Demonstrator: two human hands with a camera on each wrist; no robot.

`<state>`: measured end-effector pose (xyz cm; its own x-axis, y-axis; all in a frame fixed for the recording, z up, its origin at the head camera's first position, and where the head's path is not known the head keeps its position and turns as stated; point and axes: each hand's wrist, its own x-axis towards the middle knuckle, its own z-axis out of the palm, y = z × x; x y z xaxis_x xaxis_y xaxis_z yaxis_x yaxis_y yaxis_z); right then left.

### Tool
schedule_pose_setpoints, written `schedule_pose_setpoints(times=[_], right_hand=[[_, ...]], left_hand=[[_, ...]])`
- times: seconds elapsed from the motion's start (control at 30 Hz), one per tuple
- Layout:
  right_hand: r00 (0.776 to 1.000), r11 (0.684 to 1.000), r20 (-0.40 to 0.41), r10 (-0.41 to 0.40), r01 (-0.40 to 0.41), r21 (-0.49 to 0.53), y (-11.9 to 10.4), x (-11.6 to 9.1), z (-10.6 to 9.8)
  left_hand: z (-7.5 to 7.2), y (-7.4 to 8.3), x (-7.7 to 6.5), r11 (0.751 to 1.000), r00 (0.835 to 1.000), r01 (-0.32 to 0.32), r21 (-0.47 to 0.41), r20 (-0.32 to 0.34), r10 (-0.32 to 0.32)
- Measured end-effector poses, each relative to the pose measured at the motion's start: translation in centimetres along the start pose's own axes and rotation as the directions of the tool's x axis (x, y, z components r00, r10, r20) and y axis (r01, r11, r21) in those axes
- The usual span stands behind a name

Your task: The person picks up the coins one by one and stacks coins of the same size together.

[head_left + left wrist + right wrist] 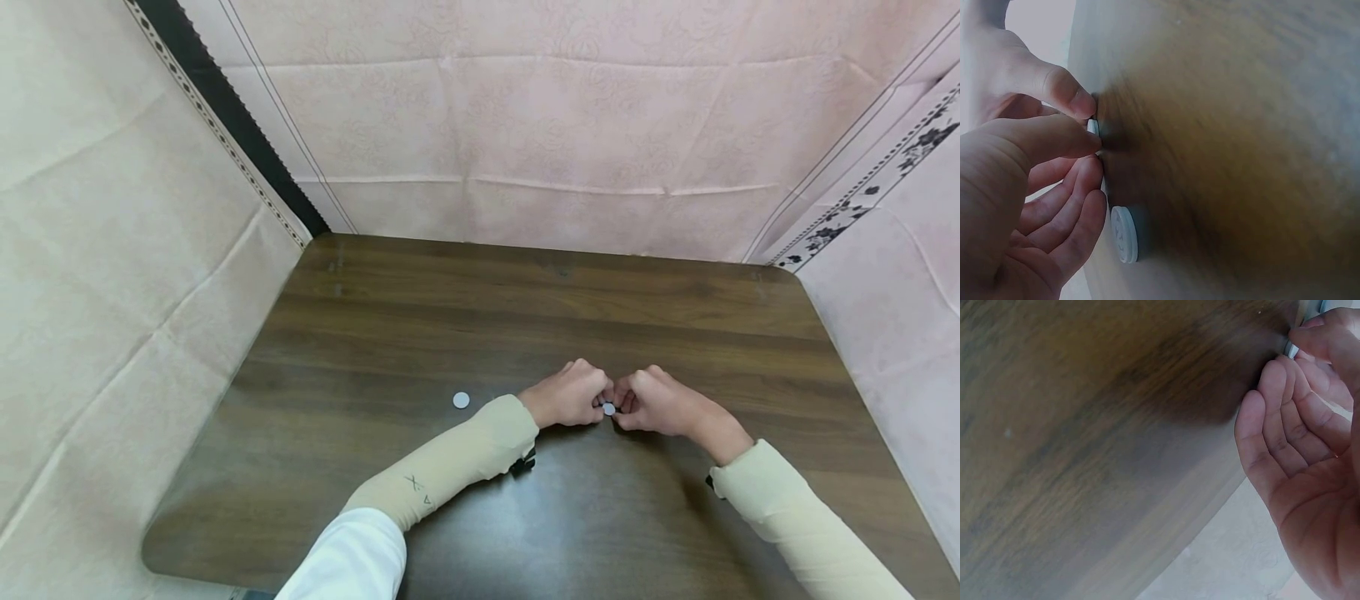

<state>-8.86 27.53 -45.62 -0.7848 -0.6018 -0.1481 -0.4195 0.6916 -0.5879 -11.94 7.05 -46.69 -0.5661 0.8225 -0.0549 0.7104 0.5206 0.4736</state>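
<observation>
Between the two hands, low over the table, is a small white disc point(609, 409). My left hand point(572, 394) pinches its left side between thumb and fingers, and my right hand point(660, 402) pinches it from the right. The left wrist view shows the disc's thin edge point(1093, 127) close to the wood, partly covered by the fingertips. Only a sliver of the disc point(1291, 349) appears in the right wrist view. A second white disc point(461, 400) lies flat to the left; up close, this other disc point(1124, 234) has a rim and raised markings on its face.
The brown wooden table point(360, 333) has rounded corners. Pale patterned cloth point(555, 125) hangs behind it and at both sides. Light sleeves point(450, 467) cover both forearms, with a dark strap piece point(522, 463) under the left one.
</observation>
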Motion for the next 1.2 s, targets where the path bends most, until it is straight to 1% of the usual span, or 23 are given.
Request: schedule_pose_setpoints(times=[0.53, 0.87, 1.0, 1.2], right_hand=[[1.0, 1.0, -0.006, 0.021, -0.021, 0.016, 0.05, 0.03, -0.01], [1.0, 1.0, -0.012, 0.018, -0.018, 0.007, 0.39, 0.17, 0.06], [1.0, 1.0, -0.014, 0.026, -0.026, 0.005, 0.5, 0.18, 0.05], [0.999, 0.999, -0.016, 0.047, -0.047, 0.003, 0.67, -0.05, 0.0]], left_hand=[[-0.05, 0.09, 0.05, 1.0, 1.0, 0.009, -0.007, 0.004, -0.009], [0.01, -0.03, 0.09, 1.0, 1.0, 0.017, -0.015, 0.01, -0.017], [0.04, -0.15, 0.11, 1.0, 1.0, 0.018, -0.008, 0.01, -0.018], [-0.2, -0.22, 0.01, 1.0, 1.0, 0.013, -0.024, 0.02, -0.012]])
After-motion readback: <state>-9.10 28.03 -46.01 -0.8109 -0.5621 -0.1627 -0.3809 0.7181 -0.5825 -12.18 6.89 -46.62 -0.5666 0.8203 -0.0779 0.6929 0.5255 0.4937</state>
